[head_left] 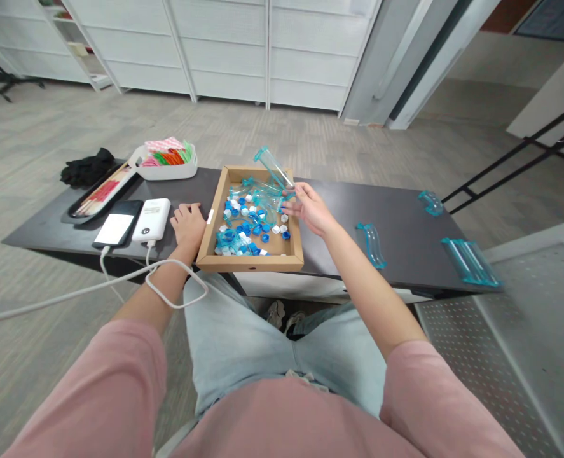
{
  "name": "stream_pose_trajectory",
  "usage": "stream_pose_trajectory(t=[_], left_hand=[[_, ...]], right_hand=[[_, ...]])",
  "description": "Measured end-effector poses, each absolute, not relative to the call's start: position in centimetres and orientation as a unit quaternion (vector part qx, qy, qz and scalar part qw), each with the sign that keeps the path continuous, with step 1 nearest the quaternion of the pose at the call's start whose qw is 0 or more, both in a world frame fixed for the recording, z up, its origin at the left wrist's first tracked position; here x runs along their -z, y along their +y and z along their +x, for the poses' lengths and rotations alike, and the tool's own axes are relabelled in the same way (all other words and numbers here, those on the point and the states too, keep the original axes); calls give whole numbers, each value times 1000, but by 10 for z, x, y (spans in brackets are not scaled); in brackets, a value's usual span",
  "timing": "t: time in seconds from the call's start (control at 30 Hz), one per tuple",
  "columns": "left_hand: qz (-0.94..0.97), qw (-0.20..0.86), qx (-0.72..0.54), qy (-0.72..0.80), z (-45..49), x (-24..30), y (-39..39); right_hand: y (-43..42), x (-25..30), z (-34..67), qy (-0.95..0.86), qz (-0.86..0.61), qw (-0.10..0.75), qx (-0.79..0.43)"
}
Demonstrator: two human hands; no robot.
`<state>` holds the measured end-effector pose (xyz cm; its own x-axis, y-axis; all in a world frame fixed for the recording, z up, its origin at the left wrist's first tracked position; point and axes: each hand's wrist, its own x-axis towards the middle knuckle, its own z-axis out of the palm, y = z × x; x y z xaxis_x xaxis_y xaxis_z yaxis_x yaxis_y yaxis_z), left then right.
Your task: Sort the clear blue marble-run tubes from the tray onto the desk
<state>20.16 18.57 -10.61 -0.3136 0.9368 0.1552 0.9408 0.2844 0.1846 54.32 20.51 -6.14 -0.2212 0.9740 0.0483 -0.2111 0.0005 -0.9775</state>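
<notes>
A shallow cardboard box (213,236) sits on the dark table (405,222), filled with several small blue and white pieces (250,226) and clear teal plastic parts. My right hand (310,208) is over the box's right edge and grips a clear teal track piece (273,166) that sticks up and away to the left. My left hand (187,224) rests flat on the table just left of the box, fingers loosely curled, holding nothing.
A phone (118,223) and a white power bank (152,220) with cables lie left of my hand. Behind them are a dark tray (79,213), a white bin of colourful pieces (167,162) and a black cloth (88,168). Three teal track pieces (371,244) (470,261) (430,201) lie at the right.
</notes>
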Motion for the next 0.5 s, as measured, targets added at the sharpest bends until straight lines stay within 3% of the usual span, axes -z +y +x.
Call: stream_pose_trajectory(t=[0.5], left_hand=[[-581, -25, 108, -806, 203, 95, 183]], right_hand=[[170, 59, 567, -465, -380, 474, -645]])
